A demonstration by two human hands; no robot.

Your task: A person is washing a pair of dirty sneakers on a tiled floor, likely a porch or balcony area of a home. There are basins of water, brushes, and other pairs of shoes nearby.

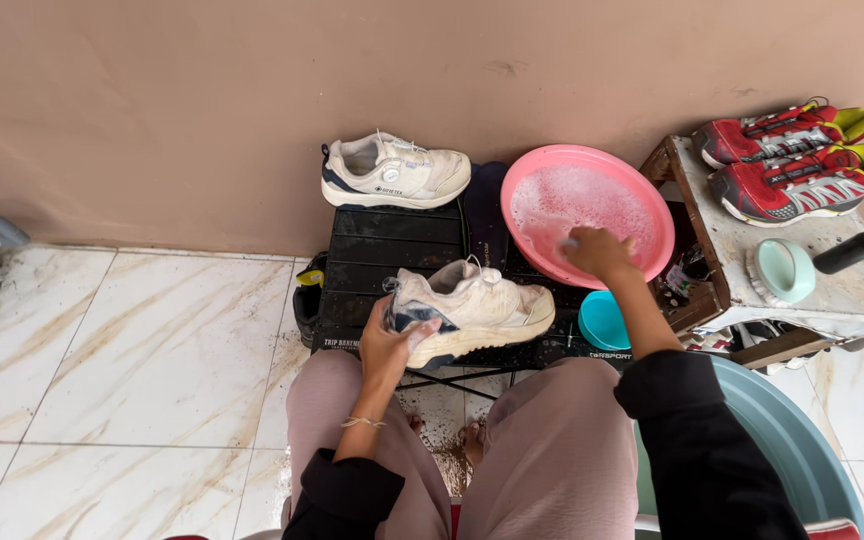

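The pale sneaker [477,305] is lying on its side at the centre of the frame, on the black folding table [382,250], and the left hand [392,345] is gripping its heel end, fingers wrapped round the dark collar. The right hand [597,250] is dipping into the pink basin [592,205] of suds just to the right — whether those fingers are closed on a brush or cloth I cannot tell, the foam is hiding them. The basin is sitting partly off the table edge, so a hard press could tip it over the small teal bowl [602,320] below. The second pale sneaker [397,172], upper centre, is resting by the wall — splashes could reach it and the red shoes [802,160] at upper right.
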